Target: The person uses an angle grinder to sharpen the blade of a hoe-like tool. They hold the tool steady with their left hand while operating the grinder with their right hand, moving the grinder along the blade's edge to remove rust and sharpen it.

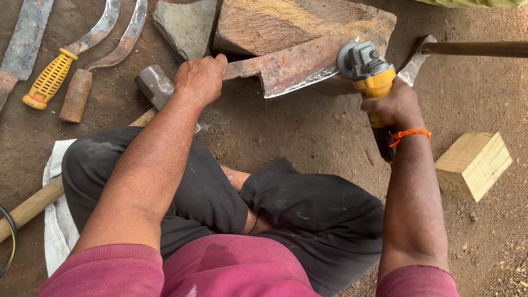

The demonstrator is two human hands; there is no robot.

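**Rusty blade meets the grinder on the stone block**

Rust-brown steel front and centre: the left hand (199,79) is clenched around the narrow tang end of a broad, cleaver-like blade (290,67), pinning it flat against the near edge of a big stone block (296,13). Over on the other side, the right hand (395,108), orange thread at the wrist, grips the yellow angle grinder (369,71), whose grey head sits right at the blade's far end, touching or just off it — hard to call. A hammer (154,85) lies just beside the left wrist, its wooden handle running under the knee. Far left on the dirt ground (317,134), two sickles (98,29) and a long rusty blade (18,54) lie side by side. A pale wooden block (473,163) sits right of the forearm.
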